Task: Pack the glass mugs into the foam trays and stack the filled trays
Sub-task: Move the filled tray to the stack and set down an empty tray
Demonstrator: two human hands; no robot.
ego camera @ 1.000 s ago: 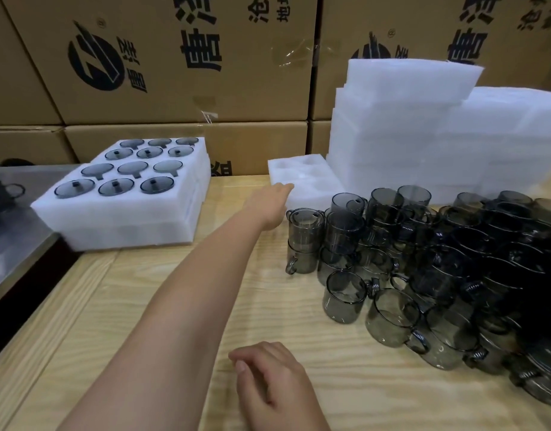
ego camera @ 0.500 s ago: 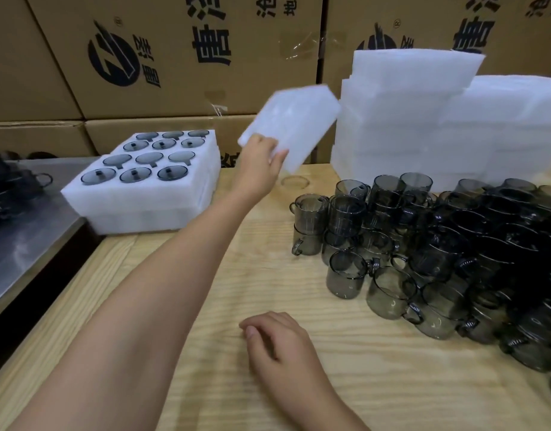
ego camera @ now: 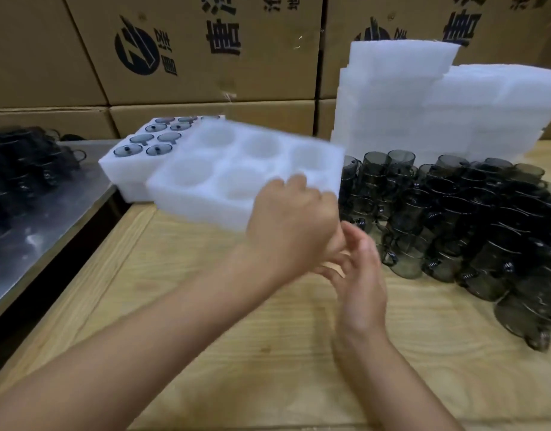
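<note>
Left hand point(ego camera: 293, 225) is gripping the near rim of the empty foam tray point(ego camera: 224, 169), holding it aloft just ahead; right hand point(ego camera: 361, 275) is hovering beside, fingers spread, empty; foam is looking light, soft, dentable, so a rim grip is suiting it.

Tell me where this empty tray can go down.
Bare wood of the table lies before the filled trays, left of the mugs, beneath the empty tray the left hand grips. Crowded: right side, mugs packed up to the foam stack.
</note>
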